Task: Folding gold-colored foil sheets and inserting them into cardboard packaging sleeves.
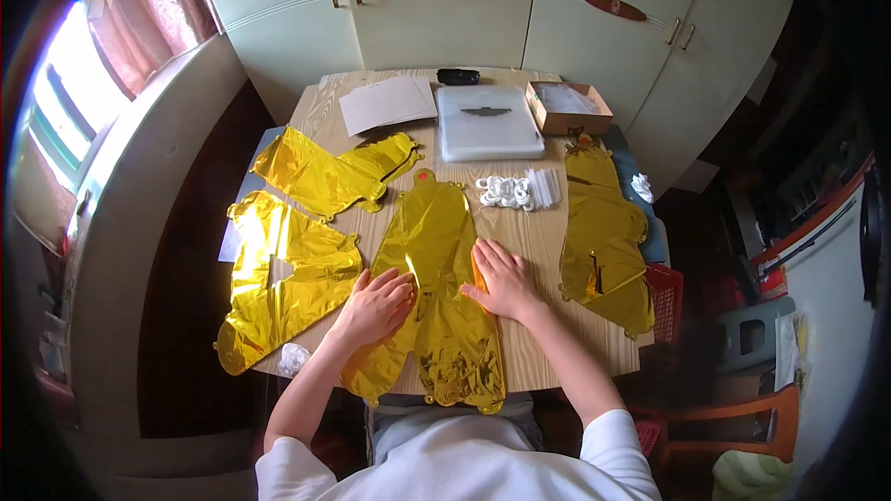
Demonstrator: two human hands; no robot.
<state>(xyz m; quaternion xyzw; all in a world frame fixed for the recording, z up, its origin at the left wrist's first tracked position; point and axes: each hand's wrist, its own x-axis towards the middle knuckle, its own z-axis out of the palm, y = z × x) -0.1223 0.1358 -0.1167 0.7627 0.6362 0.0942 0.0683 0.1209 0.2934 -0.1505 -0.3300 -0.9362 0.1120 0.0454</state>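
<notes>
A flat, uninflated gold foil balloon (436,250) lies lengthwise in the middle of the wooden table (543,241), its lower end hanging over the near edge. My left hand (376,306) lies palm down on its left side, fingers together. My right hand (501,278) presses flat on its right edge, fingers spread a little. Neither hand grips anything. More gold foil balloons lie around: one at the far left (325,172), one at the near left (278,288), one at the right edge (603,241).
A pile of white ribbon and straws (515,192) sits beyond the middle balloon. Farther back lie a white sheet (388,102), a stack of clear plastic bags (489,121), a small cardboard box (568,107) and a black object (458,76). Cream cupboards stand behind; a red crate (664,292) at right.
</notes>
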